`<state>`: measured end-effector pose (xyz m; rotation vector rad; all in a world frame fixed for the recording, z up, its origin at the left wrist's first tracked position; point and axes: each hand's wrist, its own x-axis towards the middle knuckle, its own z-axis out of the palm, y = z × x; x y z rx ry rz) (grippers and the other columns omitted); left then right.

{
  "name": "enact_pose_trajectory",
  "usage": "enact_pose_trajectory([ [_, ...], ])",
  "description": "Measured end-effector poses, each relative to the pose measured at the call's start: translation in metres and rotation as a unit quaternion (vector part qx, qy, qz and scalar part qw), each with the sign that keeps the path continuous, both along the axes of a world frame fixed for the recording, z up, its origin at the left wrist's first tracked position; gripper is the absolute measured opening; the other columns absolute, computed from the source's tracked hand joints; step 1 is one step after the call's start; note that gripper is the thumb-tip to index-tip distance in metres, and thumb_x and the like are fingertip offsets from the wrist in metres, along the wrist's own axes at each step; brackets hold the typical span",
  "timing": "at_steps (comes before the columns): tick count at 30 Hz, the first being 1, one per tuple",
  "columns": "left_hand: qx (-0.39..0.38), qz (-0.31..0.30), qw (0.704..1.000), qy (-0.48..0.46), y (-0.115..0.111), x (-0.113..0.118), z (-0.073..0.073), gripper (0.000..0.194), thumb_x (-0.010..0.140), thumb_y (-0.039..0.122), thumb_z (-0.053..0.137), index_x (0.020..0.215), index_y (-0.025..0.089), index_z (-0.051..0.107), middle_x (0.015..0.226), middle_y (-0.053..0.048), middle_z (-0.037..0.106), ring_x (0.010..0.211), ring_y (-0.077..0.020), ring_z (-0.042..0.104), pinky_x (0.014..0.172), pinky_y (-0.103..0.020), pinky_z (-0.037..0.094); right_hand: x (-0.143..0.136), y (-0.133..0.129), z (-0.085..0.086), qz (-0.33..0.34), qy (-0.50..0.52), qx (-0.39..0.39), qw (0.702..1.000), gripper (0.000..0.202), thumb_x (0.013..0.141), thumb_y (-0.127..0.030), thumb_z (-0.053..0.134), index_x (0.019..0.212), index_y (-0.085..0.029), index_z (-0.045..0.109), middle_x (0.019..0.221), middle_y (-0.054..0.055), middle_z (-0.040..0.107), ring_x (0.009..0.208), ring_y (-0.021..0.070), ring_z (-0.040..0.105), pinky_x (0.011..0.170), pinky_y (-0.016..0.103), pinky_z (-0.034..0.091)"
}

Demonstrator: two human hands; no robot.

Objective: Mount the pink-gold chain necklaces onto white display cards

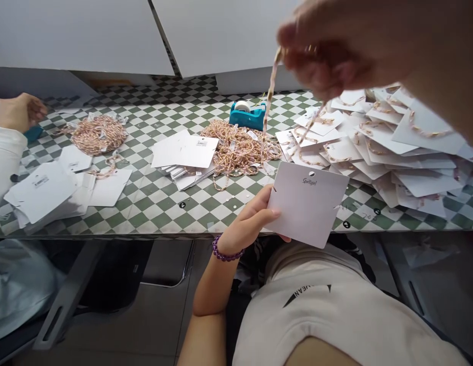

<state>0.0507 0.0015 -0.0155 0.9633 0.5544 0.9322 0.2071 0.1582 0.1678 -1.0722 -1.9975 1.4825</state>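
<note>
My left hand (255, 218) pinches a white jewellery card (307, 208) by its left edge, above the table's front edge. The card has a round hole at the top, printed lettering below it and small slits at its sides. Raised at the upper right, my right hand (324, 61) is closed on a beaded necklace (272, 84) in pink and gold. Two strands of it hang down over the card's top. Behind the card lies a heap of similar necklaces (236, 150), with a stack of white cards (186, 152) to its left.
A teal tape dispenser (247, 117) stands behind the heap. Many cards with necklaces on them form a large pile (396, 147) at the right. At the left are another necklace coil (99, 134), more cards (46, 190) and a co-worker's hand (19, 112). The tablecloth (152, 213) is checkered.
</note>
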Motion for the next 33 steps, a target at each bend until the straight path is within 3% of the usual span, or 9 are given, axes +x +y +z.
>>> enact_pose_trajectory([
  [2, -0.001, 0.014, 1.000, 0.002, -0.003, -0.001, 0.003, 0.036, 0.089, 0.036, 0.060, 0.123, 0.026, 0.059, 0.109, -0.008, 0.064, 0.078, -0.0231, 0.070, 0.051, -0.028, 0.060, -0.004, -0.009, -0.012, 0.002, -0.021, 0.016, 1.000, 0.024, 0.094, -0.023, 0.059, 0.078, -0.005, 0.058, 0.049, -0.008, 0.053, 0.035, 0.0006, 0.048, 0.035, 0.006, 0.028],
  [5, -0.015, 0.046, 0.999, 0.011, -0.003, -0.002, 0.007, 0.043, 0.087, 0.037, 0.061, 0.128, 0.026, 0.055, 0.116, -0.009, 0.062, 0.083, -0.0242, 0.070, 0.053, -0.029, 0.061, -0.006, -0.018, -0.026, 0.063, -0.026, 0.013, 0.998, 0.018, 0.091, -0.018, 0.065, 0.078, -0.006, 0.063, 0.048, -0.004, 0.056, 0.037, 0.0041, 0.048, 0.032, 0.013, 0.040],
  [11, -0.021, 0.120, 0.993, 0.013, 0.007, 0.002, 0.005, 0.052, 0.084, 0.035, 0.061, 0.133, 0.022, 0.051, 0.125, -0.010, 0.058, 0.096, -0.0258, 0.067, 0.059, -0.029, 0.063, -0.005, -0.036, -0.038, 0.060, -0.111, 0.085, 0.988, 0.029, 0.092, -0.020, 0.065, 0.066, -0.009, 0.059, 0.050, -0.004, 0.055, 0.039, -0.0001, 0.047, 0.036, 0.008, 0.039],
  [16, -0.024, 0.151, 0.988, 0.007, 0.013, 0.006, 0.004, 0.048, 0.087, 0.038, 0.056, 0.132, 0.021, 0.053, 0.124, -0.010, 0.058, 0.096, -0.0257, 0.065, 0.053, -0.027, 0.060, 0.006, -0.048, -0.064, 0.122, -0.117, 0.199, 0.965, 0.026, 0.094, -0.033, 0.062, 0.079, -0.012, 0.062, 0.060, -0.003, 0.059, 0.046, 0.0011, 0.048, 0.039, 0.012, 0.033],
  [20, -0.044, 0.160, 0.986, -0.009, 0.016, 0.011, 0.000, 0.044, 0.090, 0.050, 0.048, 0.124, 0.022, 0.057, 0.125, -0.009, 0.062, 0.108, -0.0299, 0.063, 0.069, -0.035, 0.062, 0.012, -0.061, -0.090, 0.186, -0.136, 0.342, 0.911, 0.025, 0.096, -0.033, 0.056, 0.079, -0.016, 0.060, 0.062, -0.003, 0.056, 0.051, 0.0044, 0.043, 0.047, 0.020, 0.032],
  [23, -0.030, 0.183, 0.982, -0.034, 0.019, 0.014, -0.006, 0.045, 0.091, 0.057, 0.048, 0.114, 0.020, 0.059, 0.116, -0.009, 0.066, 0.117, -0.0307, 0.061, 0.088, -0.039, 0.058, 0.015, -0.075, -0.109, 0.226, -0.183, 0.432, 0.854, 0.026, 0.099, -0.033, 0.049, 0.079, -0.018, 0.058, 0.064, -0.002, 0.055, 0.053, 0.0075, 0.044, 0.052, 0.025, 0.030],
  [25, -0.024, 0.191, 0.981, -0.029, 0.019, 0.016, -0.011, 0.044, 0.089, 0.059, 0.055, 0.109, 0.019, 0.057, 0.106, -0.008, 0.068, 0.114, -0.0290, 0.062, 0.090, -0.037, 0.056, 0.016, -0.085, -0.122, 0.235, -0.214, 0.497, 0.808, 0.029, 0.101, -0.033, 0.043, 0.081, -0.018, 0.058, 0.066, -0.001, 0.056, 0.055, 0.0096, 0.045, 0.052, 0.028, 0.027],
  [30, -0.008, 0.234, 0.972, 0.015, 0.021, 0.017, -0.021, 0.036, 0.086, 0.048, 0.068, 0.103, 0.020, 0.052, 0.096, -0.002, 0.064, 0.095, -0.0169, 0.065, 0.083, -0.027, 0.053, 0.021, -0.099, -0.148, 0.186, -0.213, 0.639, 0.715, 0.029, 0.099, -0.025, 0.046, 0.072, -0.020, 0.057, 0.067, 0.000, 0.059, 0.062, 0.0129, 0.049, 0.056, 0.030, 0.033],
  [33, 0.004, 0.257, 0.966, 0.013, 0.023, 0.018, -0.026, 0.033, 0.089, 0.047, 0.064, 0.104, 0.021, 0.051, 0.100, -0.002, 0.065, 0.094, -0.0160, 0.065, 0.083, -0.027, 0.053, 0.026, -0.102, -0.160, 0.120, -0.212, 0.660, 0.711, 0.018, 0.096, -0.027, 0.053, 0.081, -0.026, 0.063, 0.089, 0.000, 0.067, 0.089, 0.0171, 0.057, 0.081, 0.036, 0.046],
])
